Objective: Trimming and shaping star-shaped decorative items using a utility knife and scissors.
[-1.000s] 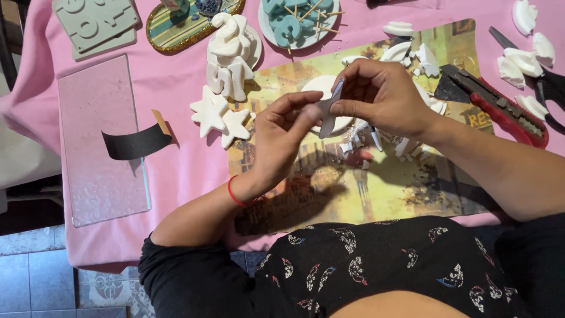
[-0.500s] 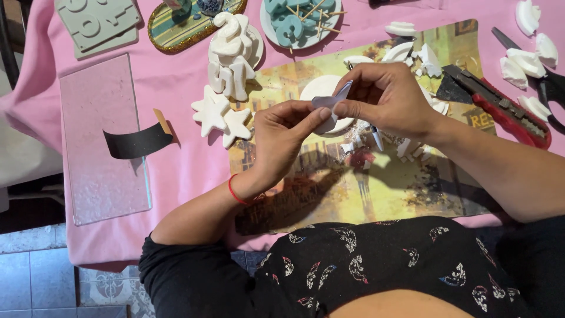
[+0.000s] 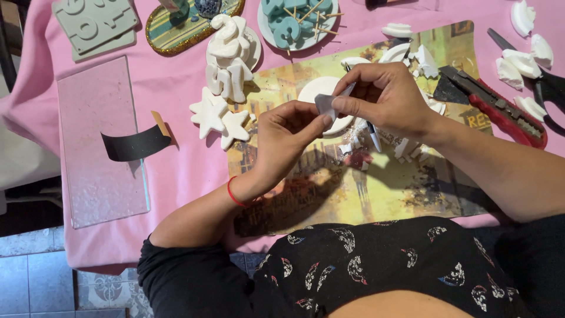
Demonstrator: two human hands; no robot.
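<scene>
At the centre of the frame, a small flat white plaster piece is being pinched between the fingertips of the left hand, steadied for trimming. A thin silver-handled blade tool is being gripped closed in the right hand, its edge being pressed against the piece above the yellow picture-printed mat, seemingly so crumbs are caught

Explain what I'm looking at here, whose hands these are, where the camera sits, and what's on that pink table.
There is no machine here. One camera worn on a person's head looks down at their own two bare hands. The left hand pinches a small pale piece, and the right hand works on it with a thin tool. They work over a pictured mat on the pink tablecloth. Around them lie white stars, a red-handled cutter, a textured clear sheet with a black strip, and a plate of teal shapes.
</scene>
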